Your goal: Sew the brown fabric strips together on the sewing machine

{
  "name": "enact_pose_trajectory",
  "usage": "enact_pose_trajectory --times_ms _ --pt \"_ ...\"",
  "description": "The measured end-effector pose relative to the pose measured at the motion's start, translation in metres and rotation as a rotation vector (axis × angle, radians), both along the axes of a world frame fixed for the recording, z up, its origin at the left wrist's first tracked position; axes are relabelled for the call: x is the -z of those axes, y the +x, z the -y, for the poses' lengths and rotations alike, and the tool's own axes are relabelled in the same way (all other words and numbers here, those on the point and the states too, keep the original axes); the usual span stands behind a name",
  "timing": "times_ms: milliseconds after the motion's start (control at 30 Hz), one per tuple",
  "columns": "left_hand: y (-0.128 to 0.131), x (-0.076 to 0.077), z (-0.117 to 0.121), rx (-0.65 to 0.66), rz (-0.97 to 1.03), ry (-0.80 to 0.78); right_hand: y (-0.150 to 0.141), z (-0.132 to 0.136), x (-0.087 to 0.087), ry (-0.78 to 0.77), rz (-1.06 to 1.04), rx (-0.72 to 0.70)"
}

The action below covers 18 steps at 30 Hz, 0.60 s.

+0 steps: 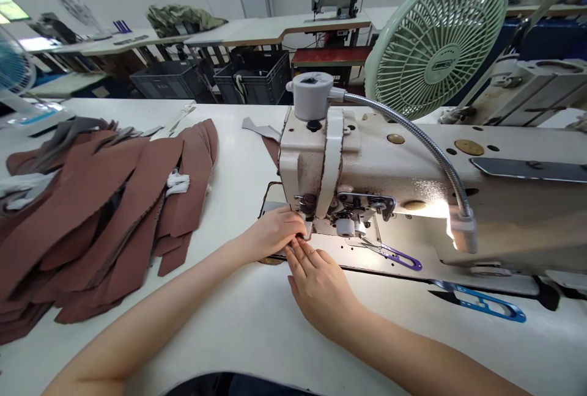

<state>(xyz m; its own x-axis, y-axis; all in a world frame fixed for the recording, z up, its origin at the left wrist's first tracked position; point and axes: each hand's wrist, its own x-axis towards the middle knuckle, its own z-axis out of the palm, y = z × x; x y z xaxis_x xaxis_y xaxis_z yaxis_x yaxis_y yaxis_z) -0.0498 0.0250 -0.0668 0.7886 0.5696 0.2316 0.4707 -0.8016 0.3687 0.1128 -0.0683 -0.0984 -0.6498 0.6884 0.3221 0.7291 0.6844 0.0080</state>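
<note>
My left hand [275, 232] rests at the foot of the sewing machine [367, 170], its fingers curled and pinched right beside the needle area. My right hand [316, 280] lies flat on the machine bed just in front, fingers stretched toward the same spot and touching the left fingertips. A small piece under the hands is mostly hidden; only a brown edge shows below the left hand. A stack of brown cut fabric pieces [92, 212] lies on the white table to my left.
Purple thread snips [394, 255] lie on the bed right of the needle, blue snips [486, 304] nearer the front. A gooseneck lamp [463, 231] shines on the bed. A green fan [440, 35] stands behind the machine. Crates and other worktables fill the background.
</note>
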Motion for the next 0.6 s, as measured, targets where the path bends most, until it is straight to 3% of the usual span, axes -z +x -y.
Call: enact_pose_trajectory --times_ms 200,400,600 --pt "0.003 0.007 -0.012 0.023 -0.105 0.122 0.000 -0.007 -0.013 -0.127 -0.026 0.021" --pt "0.004 0.007 -0.017 0.067 -0.172 0.228 0.002 -0.013 -0.014 -0.190 -0.065 0.019" --pt "-0.002 0.008 -0.022 0.102 -0.101 0.199 0.004 -0.017 -0.010 -0.201 -0.055 0.046"
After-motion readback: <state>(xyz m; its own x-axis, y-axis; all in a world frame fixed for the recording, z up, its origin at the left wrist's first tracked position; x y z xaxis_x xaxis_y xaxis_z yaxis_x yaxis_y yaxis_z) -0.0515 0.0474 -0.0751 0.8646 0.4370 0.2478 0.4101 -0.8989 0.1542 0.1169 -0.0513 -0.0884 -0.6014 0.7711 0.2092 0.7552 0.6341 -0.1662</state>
